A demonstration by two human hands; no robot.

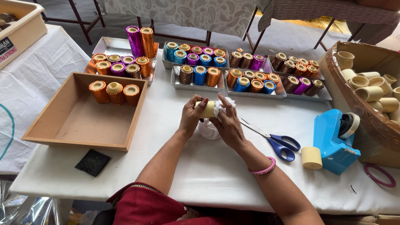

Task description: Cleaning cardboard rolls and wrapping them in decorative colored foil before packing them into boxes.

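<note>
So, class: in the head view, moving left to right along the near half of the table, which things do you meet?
Black square packet → wooden tray → left hand → right hand → blue-handled scissors → plain cream roll → blue tape dispenser → pink ring.

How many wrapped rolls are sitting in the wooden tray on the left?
3. All stand upright in a row along the far wall of the wooden tray: one orange roll at the left, one in the middle, one at the right. None seem hidden.
</note>
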